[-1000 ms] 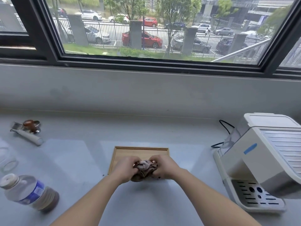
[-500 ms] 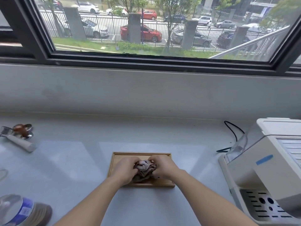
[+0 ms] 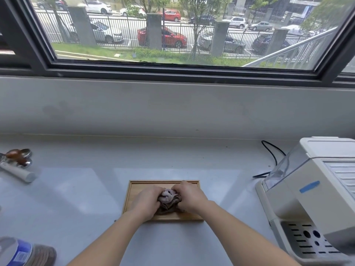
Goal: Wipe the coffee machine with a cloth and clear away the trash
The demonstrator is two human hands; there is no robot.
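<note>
A crumpled brown and pale cloth sits bunched on a small wooden tray at the middle of the grey counter. My left hand grips the cloth from the left and my right hand grips it from the right, fingers curled into the folds. The white coffee machine stands at the right edge, its drip grate toward me, apart from both hands.
A portafilter with a white handle lies at the far left. A plastic bottle lies on its side at the bottom left corner. A black power cord runs behind the machine. A wall and window rise behind the counter.
Both hands have kept their hold on the cloth over the tray. The view has shifted so the bottle slid toward the bottom left corner and the tray shows more fully.
</note>
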